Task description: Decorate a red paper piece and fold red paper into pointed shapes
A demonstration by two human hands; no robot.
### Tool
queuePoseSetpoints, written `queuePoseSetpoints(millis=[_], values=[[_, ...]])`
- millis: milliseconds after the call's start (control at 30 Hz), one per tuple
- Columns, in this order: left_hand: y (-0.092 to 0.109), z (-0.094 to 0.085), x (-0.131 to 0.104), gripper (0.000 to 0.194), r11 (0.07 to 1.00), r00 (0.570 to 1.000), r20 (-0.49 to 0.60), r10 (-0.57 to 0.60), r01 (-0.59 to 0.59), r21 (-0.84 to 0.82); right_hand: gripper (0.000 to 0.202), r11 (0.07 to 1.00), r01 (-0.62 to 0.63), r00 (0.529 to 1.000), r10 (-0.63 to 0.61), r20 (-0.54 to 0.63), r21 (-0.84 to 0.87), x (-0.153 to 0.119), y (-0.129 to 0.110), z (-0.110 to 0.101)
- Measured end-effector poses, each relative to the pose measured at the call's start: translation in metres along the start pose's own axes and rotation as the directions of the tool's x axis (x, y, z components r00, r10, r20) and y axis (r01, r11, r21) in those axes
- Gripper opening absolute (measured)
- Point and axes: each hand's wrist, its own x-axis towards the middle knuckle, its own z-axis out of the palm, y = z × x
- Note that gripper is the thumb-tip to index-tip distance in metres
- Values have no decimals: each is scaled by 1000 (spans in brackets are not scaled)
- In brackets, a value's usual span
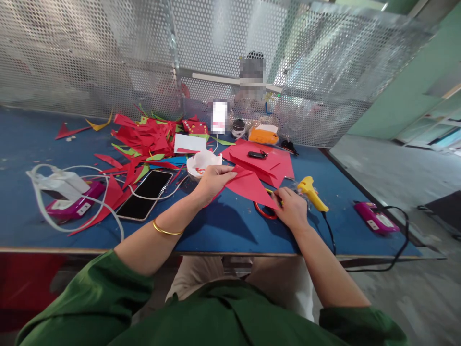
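My left hand (216,181) pinches a folded sheet of red paper (250,186) between thumb and fingers, raised above the blue table. The paper slants down to the right and casts a shadow. At its lower right corner is my right hand (291,207), low over the table with its fingers curled. Beside those fingers a red loop (264,211) with a bit of yellow shows partly under the paper, perhaps a scissors handle. What the right fingers grip is hidden. A yellow glue gun (312,193) lies just right of that hand.
A white bowl (201,162) stands behind my left hand; red sheets (284,166) carry a black key fob (256,154). To the left are a phone (146,194), looped white cables, a purple power strip (77,204) and coloured paper scraps (147,137). Another purple strip (376,217) lies right.
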Motion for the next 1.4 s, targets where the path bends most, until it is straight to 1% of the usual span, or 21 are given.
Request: queuePoseSetpoints(millis=[300,533,633,733,833,933,1000,1067,1167,1300,1400], values=[[0,-1,0,14,1000,1000,7,30,-30,-1,19,999,-6,1000,5,18,53,-1,-4,0],[-6,0,1,16,999,999,27,35,-36,36,22,984,-12,998,1,61,178,0,-15,-1],[-9,1,2,16,997,998,25,50,-51,64,24,966,-66,996,50,71,249,0,-18,-2],[-10,1,2,16,994,998,27,62,-64,94,26,929,-162,986,141,86,333,0,-18,-5],[-10,1,2,14,989,997,24,76,-78,128,27,856,-264,964,223,144,444,7,-19,-11],[-10,1,3,13,984,996,27,84,-87,157,29,756,-342,940,267,215,559,27,-22,-20],[-9,1,3,13,982,996,31,83,-87,168,29,691,-373,927,261,268,618,45,-26,-24],[-8,0,2,15,979,996,38,87,-92,181,27,633,-398,916,227,331,665,64,-31,-24],[-6,-1,2,19,974,994,61,94,-105,201,30,528,-451,888,183,422,719,80,-39,-19],[-8,-3,3,22,973,994,73,77,-91,211,38,350,-546,837,189,514,761,77,-46,-10],[-10,-2,4,22,960,994,74,75,-93,265,36,258,-599,801,213,560,758,69,-49,-8]])
